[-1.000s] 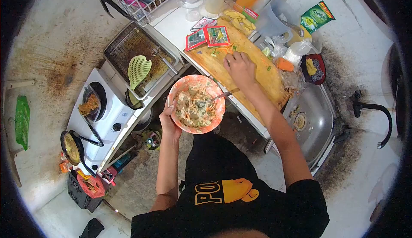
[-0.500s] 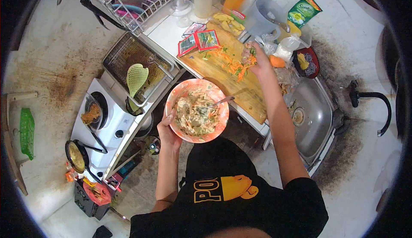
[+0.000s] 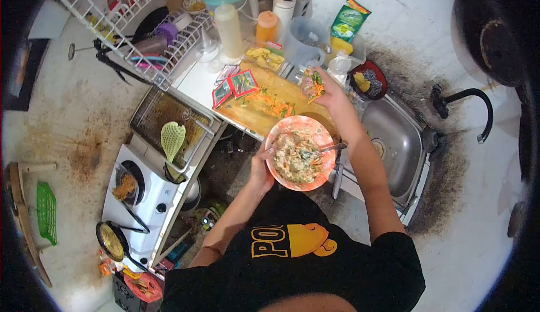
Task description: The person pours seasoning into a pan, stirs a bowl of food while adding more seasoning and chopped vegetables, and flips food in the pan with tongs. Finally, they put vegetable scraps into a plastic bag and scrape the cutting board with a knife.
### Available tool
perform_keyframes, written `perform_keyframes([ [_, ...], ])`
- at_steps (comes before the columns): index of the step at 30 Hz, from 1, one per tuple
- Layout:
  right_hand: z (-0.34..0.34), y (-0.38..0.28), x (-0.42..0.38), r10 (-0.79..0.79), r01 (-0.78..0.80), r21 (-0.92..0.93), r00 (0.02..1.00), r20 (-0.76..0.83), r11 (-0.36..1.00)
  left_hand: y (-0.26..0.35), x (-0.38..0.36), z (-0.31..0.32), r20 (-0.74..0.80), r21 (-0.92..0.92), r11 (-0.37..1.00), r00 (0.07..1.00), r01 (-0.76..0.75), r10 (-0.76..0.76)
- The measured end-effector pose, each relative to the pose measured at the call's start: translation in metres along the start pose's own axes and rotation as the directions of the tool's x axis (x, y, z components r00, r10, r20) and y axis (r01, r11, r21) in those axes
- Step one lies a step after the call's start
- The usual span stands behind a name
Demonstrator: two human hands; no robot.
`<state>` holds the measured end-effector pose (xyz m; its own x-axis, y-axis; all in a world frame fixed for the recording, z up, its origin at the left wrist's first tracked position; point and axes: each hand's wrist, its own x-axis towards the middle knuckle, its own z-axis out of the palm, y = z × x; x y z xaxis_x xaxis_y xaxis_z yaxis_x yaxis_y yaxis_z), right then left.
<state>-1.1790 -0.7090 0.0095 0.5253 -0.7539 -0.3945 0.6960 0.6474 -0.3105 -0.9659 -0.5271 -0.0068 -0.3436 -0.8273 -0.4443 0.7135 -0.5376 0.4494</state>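
My left hand (image 3: pixel 263 168) grips the left rim of an orange-and-white bowl (image 3: pixel 274 138), held in front of my shirt. Inside the bowl is a pale mixture (image 3: pixel 298 157) with green and orange bits, and a spoon (image 3: pixel 333 147) leans on its right side. My right hand (image 3: pixel 323 89) is closed around shredded vegetables (image 3: pixel 314 81), orange and green, above the right part of the wooden cutting board (image 3: pixel 256 122). More orange shreds (image 3: pixel 279 107) lie on the board. Two red-edged sachets (image 3: pixel 243 83) rest at its left end.
A metal sink (image 3: pixel 396 143) with a black faucet (image 3: pixel 464 101) is at the right. Behind the board stand bottles (image 3: pixel 228 28) and a clear pitcher (image 3: pixel 306 39). A white stove (image 3: pixel 149 182) with pans and a wire dish rack (image 3: pixel 135 36) are at the left.
The bowl in my left hand has moved right, over the board's near edge. My right hand has lifted a handful of shreds off the board. The camera view has shifted.
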Motion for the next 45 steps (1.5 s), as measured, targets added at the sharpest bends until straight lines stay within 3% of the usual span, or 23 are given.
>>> perform_keyframes([
  [2, 0.003, -0.009, -0.008, -0.021, 0.021, -0.010, 1.000, 0.012, 1.000, -0.005, 0.010, 0.007, 0.038, 0.003, 0.999, 0.998, 0.053, -0.053],
  [7, 0.025, -0.026, -0.034, -0.058, 0.058, 0.009, 0.998, -0.016, 0.998, -0.011, 0.039, 0.020, 0.066, 0.098, 0.995, 0.998, 0.006, -0.012],
  [11, 0.045, -0.036, -0.050, -0.145, 0.139, -0.090, 0.988, -0.059, 0.986, -0.011, 0.063, 0.014, 0.123, 0.145, 0.989, 0.992, -0.030, 0.012],
  [13, 0.054, -0.036, -0.055, -0.231, 0.210, -0.232, 0.970, -0.068, 0.950, -0.008, 0.074, 0.014, 0.136, 0.146, 0.988, 0.990, -0.052, 0.032],
  [15, 0.061, -0.033, -0.061, -0.218, 0.195, -0.243, 0.973, -0.073, 0.950, -0.004, 0.081, 0.009, 0.134, 0.333, 0.909, 0.967, -0.252, 0.219],
  [16, 0.066, -0.031, -0.061, -0.217, 0.188, -0.310, 0.974, -0.060, 0.932, 0.004, 0.079, 0.014, 0.150, 0.212, 0.952, 0.970, -0.220, 0.190],
  [19, 0.086, -0.007, -0.064, -0.299, 0.249, -0.405, 0.952, -0.064, 0.880, 0.009, 0.088, 0.015, 0.187, 0.195, 0.939, 0.951, -0.282, 0.247],
  [21, 0.091, 0.004, -0.066, -0.355, 0.175, -0.729, 0.929, -0.099, 0.661, 0.009, 0.089, 0.014, 0.182, 0.172, 0.952, 0.958, -0.254, 0.223],
  [22, 0.077, 0.009, -0.059, -0.409, 0.224, -0.843, 0.912, 0.006, 0.489, 0.008, 0.089, 0.013, 0.152, 0.144, 0.957, 0.961, -0.254, 0.232],
  [23, 0.071, 0.012, -0.060, -0.412, 0.222, -0.841, 0.911, -0.002, 0.494, 0.007, 0.090, 0.012, 0.123, 0.116, 0.960, 0.963, -0.256, 0.242],
  [25, 0.067, 0.022, -0.065, -0.316, 0.105, -0.994, 0.943, 0.103, -0.009, 0.005, 0.091, 0.005, 0.122, 0.114, 0.963, 0.966, -0.244, 0.230],
  [26, 0.066, 0.027, -0.066, -0.247, 0.058, -0.960, 0.960, 0.129, -0.273, 0.003, 0.091, 0.002, 0.130, 0.099, 0.963, 0.963, -0.251, 0.237],
  [27, 0.065, 0.030, -0.067, -0.251, 0.053, -0.962, 0.960, 0.123, -0.267, 0.003, 0.090, 0.001, 0.138, 0.084, 0.963, 0.960, -0.258, 0.245],
  [30, 0.062, 0.037, -0.066, -0.120, -0.058, -0.843, 0.993, 0.008, -0.535, 0.006, 0.087, 0.000, 0.132, 0.154, 0.954, 0.962, -0.258, 0.239],
  [34, 0.056, 0.036, -0.069, -0.167, -0.086, -0.788, 0.986, 0.022, -0.610, 0.008, 0.082, 0.004, 0.136, 0.193, 0.938, 0.954, -0.289, 0.266],
  [37, 0.064, 0.030, -0.074, -0.128, -0.012, -0.735, 0.986, 0.102, -0.678, 0.010, 0.080, 0.005, 0.123, 0.199, 0.940, 0.959, -0.276, 0.256],
  [40, 0.076, 0.025, -0.082, -0.114, -0.072, -0.731, 0.993, 0.008, -0.679, 0.013, 0.076, 0.007, 0.096, 0.214, 0.940, 0.963, -0.267, 0.251],
  [42, 0.077, 0.024, -0.085, -0.119, 0.009, -0.689, 0.983, 0.138, -0.724, 0.014, 0.076, 0.004, 0.085, 0.230, 0.934, 0.962, -0.273, 0.260],
  [45, 0.080, 0.024, -0.088, -0.123, 0.057, -0.704, 0.972, 0.202, -0.708, 0.013, 0.076, 0.002, 0.073, 0.267, 0.916, 0.954, -0.300, 0.291],
])
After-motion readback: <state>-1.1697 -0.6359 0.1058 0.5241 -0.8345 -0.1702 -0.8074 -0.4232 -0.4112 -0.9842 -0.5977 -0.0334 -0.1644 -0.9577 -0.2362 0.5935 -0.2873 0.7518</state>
